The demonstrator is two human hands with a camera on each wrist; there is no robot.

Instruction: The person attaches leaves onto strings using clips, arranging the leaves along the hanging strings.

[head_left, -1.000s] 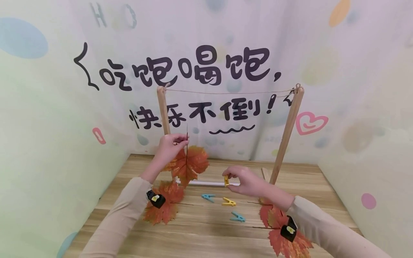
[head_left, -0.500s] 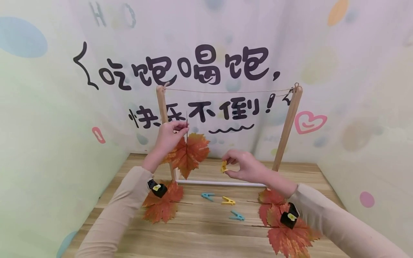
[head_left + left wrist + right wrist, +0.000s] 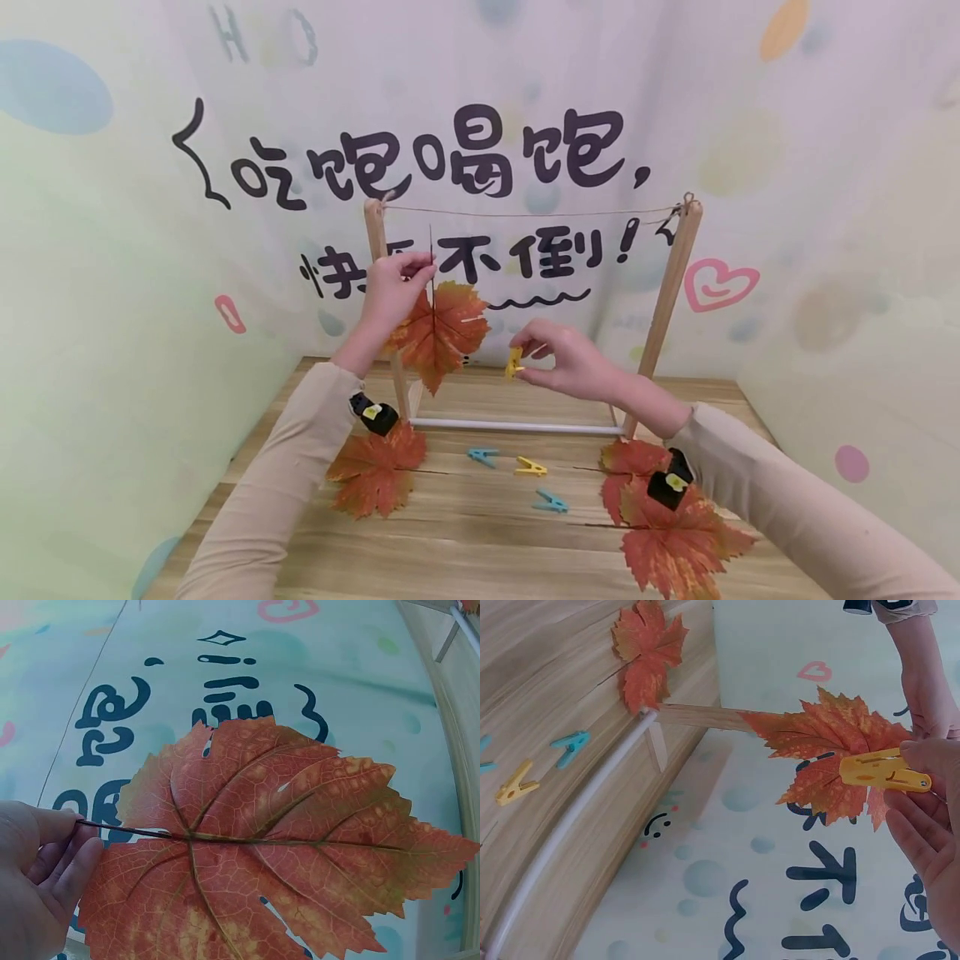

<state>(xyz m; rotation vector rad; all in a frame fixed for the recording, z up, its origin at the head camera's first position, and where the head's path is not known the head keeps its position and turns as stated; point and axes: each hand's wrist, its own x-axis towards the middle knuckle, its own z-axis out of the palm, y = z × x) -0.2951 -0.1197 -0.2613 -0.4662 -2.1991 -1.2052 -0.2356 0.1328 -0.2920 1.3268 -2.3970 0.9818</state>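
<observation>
My left hand [image 3: 395, 292] pinches the dark stem of an orange-red maple leaf [image 3: 442, 325], which hangs tip down beside the left post of a wooden frame [image 3: 670, 308]. The stem's upper end stands just below the string [image 3: 517, 215] tied across the frame's top. In the left wrist view the leaf [image 3: 255, 840] spreads broad and flat away from the fingers. Lower and to the right, my right hand [image 3: 566, 362] pinches a yellow clothespin [image 3: 513, 363] between thumb and fingers. From the right wrist, this yellow clothespin [image 3: 881, 770] appears in front of the leaf.
On the wooden table lie a blue clothespin [image 3: 483, 457], a yellow one [image 3: 531, 467] and another blue clothespin [image 3: 552, 501]. A maple leaf [image 3: 378, 471] lies at left, more leaves [image 3: 667, 533] at right. A white bar [image 3: 517, 427] joins the frame's feet. A printed curtain hangs behind.
My left hand has risen with the leaf, bringing the stem close under the string. My right hand has also risen, carrying the yellow clothespin slightly left.
</observation>
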